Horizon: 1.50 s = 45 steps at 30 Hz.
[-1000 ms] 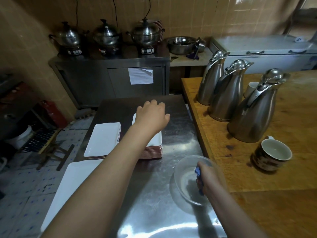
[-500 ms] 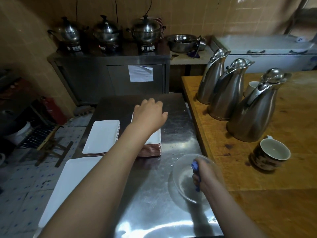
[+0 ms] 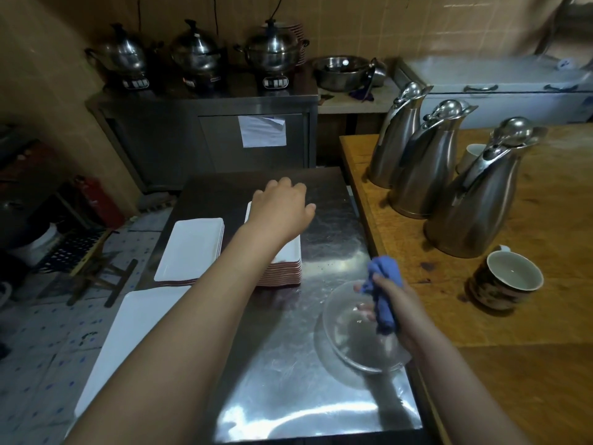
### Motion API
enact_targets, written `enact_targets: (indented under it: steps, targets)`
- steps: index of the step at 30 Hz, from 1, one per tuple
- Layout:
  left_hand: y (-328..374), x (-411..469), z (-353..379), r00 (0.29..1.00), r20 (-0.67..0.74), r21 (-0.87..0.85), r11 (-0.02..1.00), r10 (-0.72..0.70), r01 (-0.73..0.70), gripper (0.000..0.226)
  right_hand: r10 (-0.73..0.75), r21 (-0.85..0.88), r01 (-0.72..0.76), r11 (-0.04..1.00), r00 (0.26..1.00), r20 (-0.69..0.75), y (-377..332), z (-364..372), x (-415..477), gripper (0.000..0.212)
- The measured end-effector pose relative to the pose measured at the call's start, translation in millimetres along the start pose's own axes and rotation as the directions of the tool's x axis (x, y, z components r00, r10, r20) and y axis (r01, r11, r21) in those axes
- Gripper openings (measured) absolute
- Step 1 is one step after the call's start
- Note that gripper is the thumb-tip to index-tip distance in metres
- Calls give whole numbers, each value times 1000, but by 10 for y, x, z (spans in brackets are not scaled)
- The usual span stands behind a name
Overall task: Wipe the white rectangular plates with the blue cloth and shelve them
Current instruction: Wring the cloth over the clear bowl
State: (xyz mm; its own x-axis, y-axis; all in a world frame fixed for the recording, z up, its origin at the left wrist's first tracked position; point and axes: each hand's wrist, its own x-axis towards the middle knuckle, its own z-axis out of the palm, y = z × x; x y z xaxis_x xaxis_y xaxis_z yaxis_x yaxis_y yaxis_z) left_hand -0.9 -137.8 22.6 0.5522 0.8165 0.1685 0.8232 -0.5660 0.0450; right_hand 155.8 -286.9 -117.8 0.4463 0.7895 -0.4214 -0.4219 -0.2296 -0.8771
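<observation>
Kitchen back room, head view: steel table (image 3: 288, 396) down the middle, with a wooden table (image 3: 545, 300) butted up against its right side.

The left grip (image 3: 282, 210) is stretched out palm down over the far end of the taller stack of white rectangular plates (image 3: 290, 255), which sits mid-table. The thumb sticks out to the right and the fingers drop past the stack's far edge with the tips hidden, so I honestly can't tell if it's holding a plate or just resting there. A lower stack of plates (image 3: 192, 248) sits just left of that one, and a big white tray (image 3: 134, 335) lies nearer, along the table's left edge.

The right grip (image 3: 398, 303) is clenched around the blue cloth (image 3: 383, 284), bunched up, with one end poking out above the fist and the other hanging below. It's over the far right rim of a glass bowl (image 3: 353, 345) on the near right part of the steel table.

On the wooden table are three steel jugs (image 3: 471, 203) in a row, a patterned mug (image 3: 507, 284) near them, and a white cup (image 3: 470, 155) behind. Far back, three lidded pots (image 3: 272, 49) sit on a steel cabinet (image 3: 205, 139), with a steel basin (image 3: 340, 70) to their right.
</observation>
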Motion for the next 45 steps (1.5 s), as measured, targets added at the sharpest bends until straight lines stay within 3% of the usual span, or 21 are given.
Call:
enact_targets:
  steps: [3,6,8,10,14,16,17,18,20,21,22,23,25,26,28,30,32,36,39,45]
  targets:
    - [-1,-7,18,1000,15,-8,1000,-8,8,42,-59,28,56,998,993,104,-181,25,-46,24]
    - [21,-30,63,999,43,-13,1000,0,1,42,42,-393,-27,919,999,30,-106,3,-131,17]
    - [1,-43,79,999,39,-13,1000,4,-4,42,18,-526,-21,850,1000,-10,-74,-49,-115,19]
    - [-46,-43,76,1000,26,-12,1000,-4,4,42,10,-460,-13,888,1000,-10,-193,-59,-89,21]
    - [-98,-51,92,1000,10,-13,1000,-14,14,42,-60,9,59,998,978,197,-627,-26,-114,35]
    - [-93,-55,104,1000,4,-19,1000,-19,19,42,-32,85,11,996,969,247,-706,-4,-127,37]
    - [-91,-63,113,1000,6,-21,1000,-18,18,42,44,-48,-35,998,978,202,-661,16,-150,34]
    - [-91,-72,123,1000,11,-20,1000,-16,17,42,128,-314,-81,946,983,134,-571,25,-185,31]
    - [-109,-91,138,1000,18,-18,1000,-16,16,42,189,-772,-127,623,982,-10,-379,-18,-217,25]
    - [-127,-97,142,1000,13,-18,1000,-22,22,42,172,-834,-123,538,984,-34,-317,-50,-207,21]
    - [-148,-104,145,999,6,-17,999,-31,31,42,160,-798,-119,591,987,-28,-297,-72,-206,19]
    - [-167,-111,146,999,1,-15,999,-41,41,43,157,-683,-119,720,988,-6,-316,-90,-198,18]
    - [-195,-120,145,999,-5,-14,999,-51,51,42,138,-383,-104,918,988,62,-389,-89,-180,24]
    - [-202,-125,142,999,-14,-15,998,-53,53,42,128,-234,-102,967,987,96,-414,-86,-146,29]
    - [-202,-132,137,998,-36,-26,998,-51,50,40,157,-145,-142,979,983,97,-343,-74,-72,33]
    - [-185,-139,145,999,-41,-29,999,-36,35,40,193,-316,-176,932,981,22,-170,-58,-62,23]
    - [-178,-154,164,999,-43,-13,999,-30,29,39,136,-415,-143,899,990,-46,-28,-102,-29,20]
    - [-204,-152,133,998,-37,-20,999,-52,51,38,166,-216,-143,966,982,93,-43,-135,-22,19]
    - [-174,-180,115,999,-25,-34,999,-39,38,40,175,-305,-169,937,985,-9,23,-114,6,15]
    - [-224,-211,88,999,-17,14,999,-31,31,40,171,-88,-166,982,984,48,-98,43,10,13]
